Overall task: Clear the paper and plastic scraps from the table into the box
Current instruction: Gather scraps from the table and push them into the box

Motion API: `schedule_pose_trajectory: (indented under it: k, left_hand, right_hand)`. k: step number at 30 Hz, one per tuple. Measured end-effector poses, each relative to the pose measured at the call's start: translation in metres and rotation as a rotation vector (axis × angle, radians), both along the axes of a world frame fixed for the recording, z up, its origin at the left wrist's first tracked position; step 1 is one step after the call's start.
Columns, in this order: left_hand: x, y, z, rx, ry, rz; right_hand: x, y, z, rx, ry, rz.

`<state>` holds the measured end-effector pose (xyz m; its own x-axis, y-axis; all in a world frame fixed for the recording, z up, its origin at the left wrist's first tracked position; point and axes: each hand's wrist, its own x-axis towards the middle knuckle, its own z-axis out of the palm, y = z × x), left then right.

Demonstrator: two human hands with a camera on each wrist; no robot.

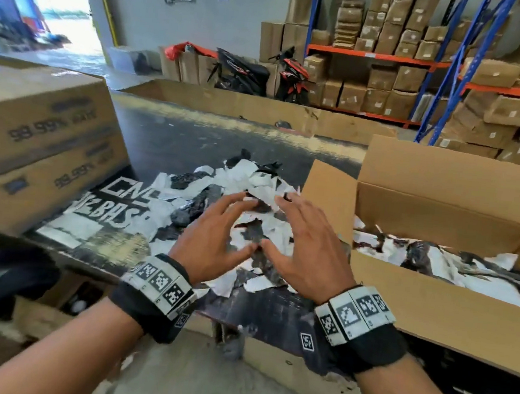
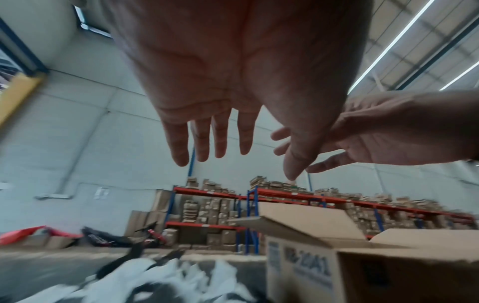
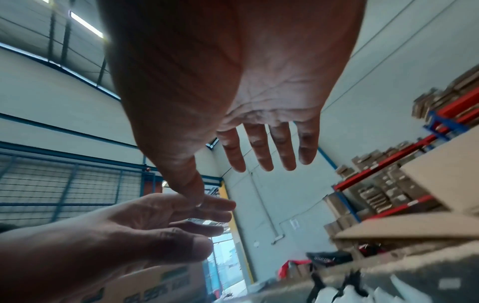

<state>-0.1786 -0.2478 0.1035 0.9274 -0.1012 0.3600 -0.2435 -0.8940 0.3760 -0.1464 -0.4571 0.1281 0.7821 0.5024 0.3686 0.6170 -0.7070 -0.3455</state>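
Observation:
A heap of white paper and black plastic scraps (image 1: 221,193) lies on the dark table (image 1: 194,139). Both hands hover side by side just above the heap, palms down, fingers spread and straight. My left hand (image 1: 217,234) holds nothing, and its palm fills the left wrist view (image 2: 233,92). My right hand (image 1: 301,245) is equally empty, thumb tip close to the left thumb. An open cardboard box (image 1: 431,315) stands at the right, with scraps (image 1: 437,255) inside it. The box's corner shows in the left wrist view (image 2: 362,272), the heap below it (image 2: 155,283).
Two stacked brown cartons (image 1: 35,143) stand on the table's left. A long low cardboard wall (image 1: 245,106) runs along the far edge. Behind it are motorbikes (image 1: 264,73) and shelving full of boxes (image 1: 423,69). More cartons sit on the floor below the table (image 1: 51,304).

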Motion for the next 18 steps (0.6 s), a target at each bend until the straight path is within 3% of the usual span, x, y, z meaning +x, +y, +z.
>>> schedule_pose_trajectory:
  k: [4, 7, 13, 17, 18]
  left_hand:
    - [-0.017, 0.078, -0.037, -0.027, 0.153, 0.148]
    - [-0.019, 0.119, -0.077, -0.02, 0.336, 0.245]
    - [0.013, 0.147, -0.152, 0.099, 0.677, 0.274]
    - [0.068, 0.164, -0.174, 0.207, 0.681, 0.277]
    - [0.105, 0.173, -0.184, 0.221, 0.681, 0.248]
  right_hand:
    - [0.004, 0.067, -0.039, -0.057, 0.135, 0.09]
    - [0.019, 0.094, -0.084, -0.173, 0.241, 0.059]
    - [0.076, 0.103, -0.147, -0.272, 0.37, -0.191]
    - [0.134, 0.097, -0.164, -0.211, 0.412, -0.395]
    - [0.163, 0.098, -0.172, -0.191, 0.448, -0.475]
